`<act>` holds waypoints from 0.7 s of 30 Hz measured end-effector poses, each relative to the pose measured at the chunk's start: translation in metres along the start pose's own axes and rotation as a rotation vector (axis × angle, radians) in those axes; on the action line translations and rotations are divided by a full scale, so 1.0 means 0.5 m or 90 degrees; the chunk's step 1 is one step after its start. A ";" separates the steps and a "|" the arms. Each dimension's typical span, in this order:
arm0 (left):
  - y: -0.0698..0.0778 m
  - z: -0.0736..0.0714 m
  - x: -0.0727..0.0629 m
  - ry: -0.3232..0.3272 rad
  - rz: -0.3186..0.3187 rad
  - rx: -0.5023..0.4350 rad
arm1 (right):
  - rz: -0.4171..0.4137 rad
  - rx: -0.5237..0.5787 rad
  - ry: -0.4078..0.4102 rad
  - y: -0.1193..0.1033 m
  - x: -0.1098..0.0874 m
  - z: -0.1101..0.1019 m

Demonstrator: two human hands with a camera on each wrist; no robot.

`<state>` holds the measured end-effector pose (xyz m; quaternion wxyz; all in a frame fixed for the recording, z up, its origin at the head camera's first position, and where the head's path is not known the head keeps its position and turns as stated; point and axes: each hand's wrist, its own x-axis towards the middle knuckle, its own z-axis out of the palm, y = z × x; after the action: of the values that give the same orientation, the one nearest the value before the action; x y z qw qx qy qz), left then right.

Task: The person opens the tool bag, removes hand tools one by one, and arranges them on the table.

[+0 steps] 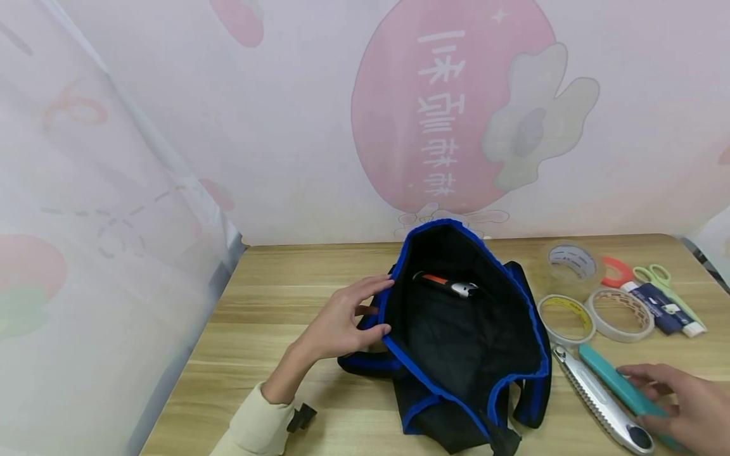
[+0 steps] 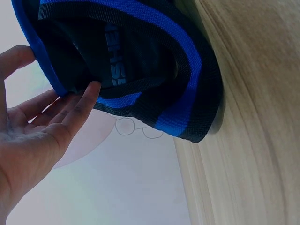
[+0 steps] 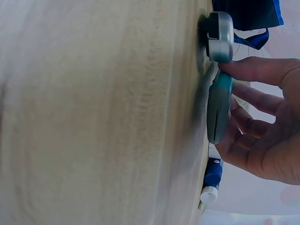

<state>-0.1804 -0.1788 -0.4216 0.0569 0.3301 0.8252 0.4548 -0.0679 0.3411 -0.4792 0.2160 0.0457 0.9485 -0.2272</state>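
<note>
A black tool bag with blue trim stands with its mouth wide open. My left hand holds the bag's left rim, thumb and fingers spread along the blue edge. Inside the bag lies a utility knife with orange, black and silver parts. At the lower right, my right hand pinches a teal utility knife between thumb and fingers. Close beside it lies a silver utility knife. In the right wrist view, the thumb sits where the teal knife meets the silver one.
Right of the bag are two tape rolls side by side, a wide clear tape roll, a red ring, green scissors and a dark blue glue stick. A printed cloth hangs behind the wooden table.
</note>
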 end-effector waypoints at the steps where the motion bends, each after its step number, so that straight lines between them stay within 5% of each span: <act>1: 0.000 0.000 0.000 0.000 0.000 0.001 | -0.007 -0.003 -0.002 0.002 0.001 0.001; 10: 0.002 -0.001 0.000 -0.001 -0.001 0.002 | -0.025 0.002 -0.003 0.002 0.008 0.004; 21: 0.003 -0.001 0.000 -0.003 -0.005 0.003 | -0.103 -0.006 0.108 -0.052 0.001 -0.022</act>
<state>-0.1797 -0.1786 -0.4202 0.0598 0.3283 0.8273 0.4520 -0.0773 0.3228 -0.4600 0.1160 -0.0126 0.9651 -0.2344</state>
